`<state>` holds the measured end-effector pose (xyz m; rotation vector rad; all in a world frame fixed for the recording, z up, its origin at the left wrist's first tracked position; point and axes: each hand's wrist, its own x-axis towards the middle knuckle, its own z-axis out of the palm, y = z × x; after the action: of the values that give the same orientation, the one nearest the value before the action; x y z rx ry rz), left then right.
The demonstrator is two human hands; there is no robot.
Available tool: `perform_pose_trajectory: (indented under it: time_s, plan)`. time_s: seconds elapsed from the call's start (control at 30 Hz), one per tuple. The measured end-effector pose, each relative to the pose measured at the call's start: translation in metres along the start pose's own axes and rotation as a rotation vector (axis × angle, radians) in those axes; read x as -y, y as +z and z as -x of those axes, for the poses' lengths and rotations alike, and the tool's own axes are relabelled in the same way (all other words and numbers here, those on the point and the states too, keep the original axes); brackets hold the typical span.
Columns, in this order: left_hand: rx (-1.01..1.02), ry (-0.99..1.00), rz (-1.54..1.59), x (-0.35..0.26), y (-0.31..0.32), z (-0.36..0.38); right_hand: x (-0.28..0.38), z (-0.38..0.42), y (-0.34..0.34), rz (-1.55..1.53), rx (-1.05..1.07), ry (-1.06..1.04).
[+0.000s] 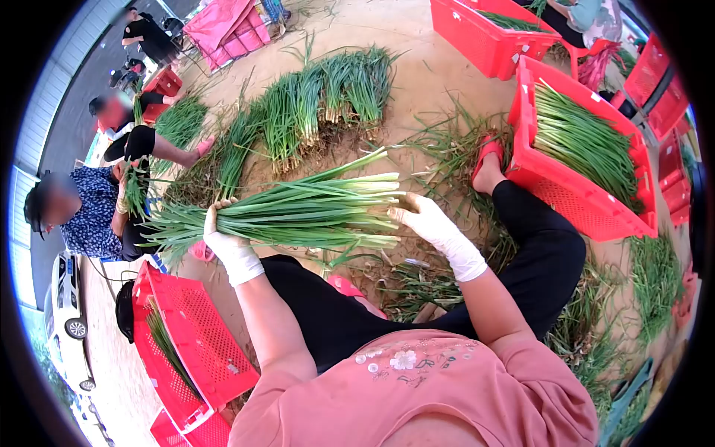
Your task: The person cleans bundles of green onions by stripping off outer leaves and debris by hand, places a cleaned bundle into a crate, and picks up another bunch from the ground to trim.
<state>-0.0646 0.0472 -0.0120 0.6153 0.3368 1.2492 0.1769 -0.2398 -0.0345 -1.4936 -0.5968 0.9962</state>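
A loose bunch of green onions (313, 208) lies level in front of me, leafy tops to the left and pale stem ends to the right. My left hand (229, 242), in a white glove, is wrapped round the leafy part. At the pale ends, my right hand (432, 227), also gloved, has its thumb and fingers curled against the stems; exactly which stems it pinches is hard to see. Just beyond, a pile of green onions (328, 93) with roots on stands on the ground.
A red crate (525, 141) of trimmed green onions is at the right, another red crate (201, 328) at lower left. Leaf scraps (421, 287) litter the ground around my legs. A seated person (93, 216) handles greens at the left. Another red crate (484, 37) stands behind.
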Motion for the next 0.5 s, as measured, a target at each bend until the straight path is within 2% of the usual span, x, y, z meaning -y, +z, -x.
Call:
perform_pose_trajectory:
  time_s: [0.03,0.07,0.1,0.17,0.23,0.3,0.33,0.37,0.5]
  plan:
    - [-0.008,0.005,-0.002,-0.001,0.002,0.001,-0.012,-0.011,-0.001,0.052,0.001,0.080]
    - [-0.027,0.024,-0.030,-0.002,0.004,0.003,-0.053,-0.027,-0.004,0.243,-0.206,-0.225]
    - [-0.026,0.028,-0.028,-0.002,0.004,0.004,-0.050,-0.021,-0.008,0.508,-0.420,-0.395]
    - [-0.043,0.042,-0.040,-0.003,0.003,0.005,-0.068,-0.029,-0.028,0.023,-0.445,-0.111]
    - [-0.041,0.043,-0.031,-0.001,0.004,0.005,-0.056,-0.022,-0.035,-0.133,-0.455,-0.064]
    - [-0.031,0.044,-0.051,0.002,0.006,0.005,-0.045,-0.013,-0.019,-0.081,-0.342,-0.254]
    - [-0.079,0.054,-0.054,0.005,0.019,0.013,-0.042,-0.016,-0.005,0.148,-0.375,-0.598]
    - [-0.079,0.051,-0.055,0.007,0.019,0.012,-0.037,-0.015,0.000,0.475,-0.375,-0.683]
    - [-0.050,0.037,-0.079,0.016,0.025,0.013,-0.030,-0.022,0.022,0.594,-0.368,-0.774]
